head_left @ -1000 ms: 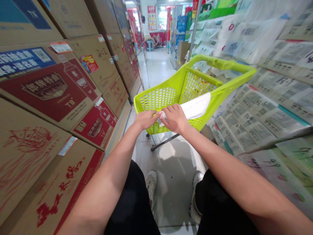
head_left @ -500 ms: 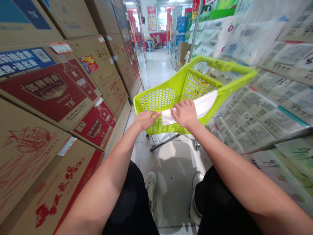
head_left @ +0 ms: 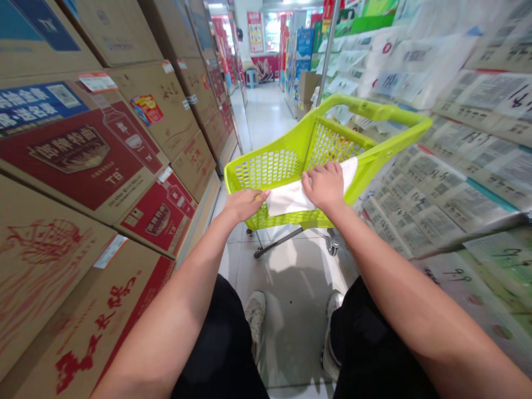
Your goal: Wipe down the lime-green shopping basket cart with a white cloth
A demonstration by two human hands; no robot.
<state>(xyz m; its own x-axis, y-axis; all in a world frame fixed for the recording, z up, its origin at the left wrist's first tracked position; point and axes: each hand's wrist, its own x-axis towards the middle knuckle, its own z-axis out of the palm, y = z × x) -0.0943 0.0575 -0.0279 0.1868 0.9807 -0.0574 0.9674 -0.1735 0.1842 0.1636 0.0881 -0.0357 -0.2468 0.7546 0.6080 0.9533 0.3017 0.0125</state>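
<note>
A lime-green shopping cart [head_left: 270, 166] with perforated plastic sides stands side-on in the aisle, its handle toward the right. A white cloth [head_left: 287, 199] lies over the near top edge of the basket and hangs down its side. My right hand [head_left: 325, 185] is wrapped over that edge with the cloth under its fingers. At the basket's left end, my left hand [head_left: 246, 204] grips the rim, its thumb close to the cloth's left corner.
Stacked cardboard boxes [head_left: 83, 149] line the left side. Shelves of packaged paper goods [head_left: 461, 166] rise on the right, close to the cart handle. Beyond the cart, the tiled aisle [head_left: 266, 111] leads to a blue stool [head_left: 251, 77].
My right hand has slid slightly right along the basket edge, and more of the cloth shows between my hands. My left hand keeps its place on the rim.
</note>
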